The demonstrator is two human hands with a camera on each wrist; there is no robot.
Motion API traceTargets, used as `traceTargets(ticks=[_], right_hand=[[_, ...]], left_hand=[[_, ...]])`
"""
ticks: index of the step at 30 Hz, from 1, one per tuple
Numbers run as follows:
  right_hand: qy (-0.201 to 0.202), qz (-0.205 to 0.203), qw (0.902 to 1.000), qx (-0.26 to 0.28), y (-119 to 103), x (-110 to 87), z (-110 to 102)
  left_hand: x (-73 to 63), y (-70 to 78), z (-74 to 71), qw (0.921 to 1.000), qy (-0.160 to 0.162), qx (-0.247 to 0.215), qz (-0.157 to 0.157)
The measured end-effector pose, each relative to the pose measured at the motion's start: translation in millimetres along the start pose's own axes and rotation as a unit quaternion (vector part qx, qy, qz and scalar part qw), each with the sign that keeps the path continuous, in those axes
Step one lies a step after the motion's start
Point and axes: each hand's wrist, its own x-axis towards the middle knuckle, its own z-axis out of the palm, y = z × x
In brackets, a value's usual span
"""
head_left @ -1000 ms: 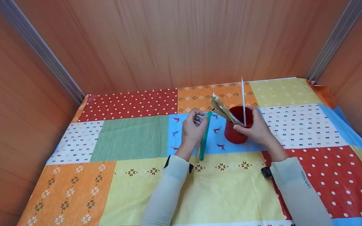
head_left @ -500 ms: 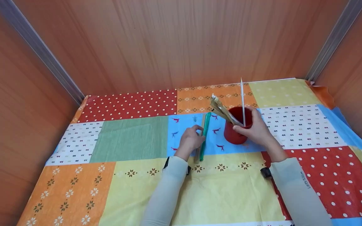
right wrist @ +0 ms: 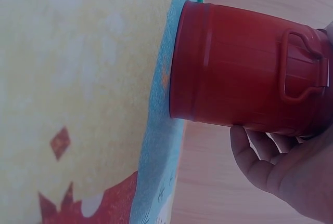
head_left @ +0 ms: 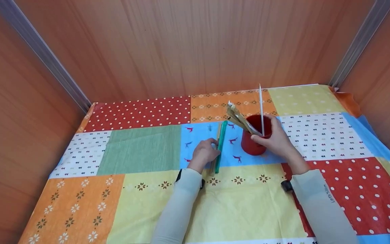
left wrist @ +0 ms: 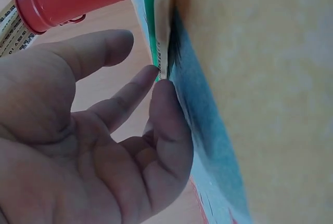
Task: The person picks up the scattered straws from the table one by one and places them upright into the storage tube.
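Note:
My right hand (head_left: pixel 278 139) grips a small red metal bucket (head_left: pixel 252 146) by its rim and side. The bucket's wire handle (right wrist: pixel 287 68) hangs against its wall in the right wrist view. Several flat sticks in brown printed paper (head_left: pixel 237 117) lean left out of the bucket, and a white pointed stick (head_left: pixel 261 105) stands upright in it. To its left, a slim green stick (head_left: pixel 224 132) and a flat brown paper-covered stick (head_left: pixel 219 130) lie side by side on the cloth. My left hand (head_left: pixel 206 151) is beside them, fingertips at the brown stick (left wrist: pixel 163 26), thumb apart.
A patchwork-patterned cloth (head_left: pixel 147 145) covers the table. Wood-grain panels (head_left: pixel 198 47) rise at the back and both sides, with metal strips (head_left: pixel 46 54) at the corners. The cloth bunches up at the right edge.
My left hand has come down and nearer to me along the green and brown sticks, from their far ends to about their middle. My right hand and the bucket stay in place.

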Motion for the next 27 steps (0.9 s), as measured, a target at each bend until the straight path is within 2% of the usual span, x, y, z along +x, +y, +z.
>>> traceTargets(ticks=[7, 13, 17, 21, 27], right_hand=[[-0.001, -0.001, 1.0000, 0.003, -2.0, 1.0, -0.5], [-0.004, 0.001, 1.0000, 0.002, -5.0, -0.6, -1.0], [0.001, -0.005, 1.0000, 0.001, 0.0, 0.5, -0.2], [-0.005, -0.001, 1.0000, 0.006, -1.8, 0.7, -0.8], [-0.011, 0.009, 0.9999, 0.008, -3.0, -0.3, -0.7]], left_hand=[[0.7, -1.0, -0.1, 0.9999, 0.005, -0.001, 0.016], [-0.6, -0.1, 1.1, 0.9999, 0.001, 0.011, 0.010], [1.1, 0.2, 1.3, 0.9999, 0.009, 0.011, 0.001], [2.5, -0.1, 1.9, 0.9996, 0.019, 0.001, -0.023], [3.6, -1.0, 2.8, 0.9983, 0.036, 0.021, -0.040]])
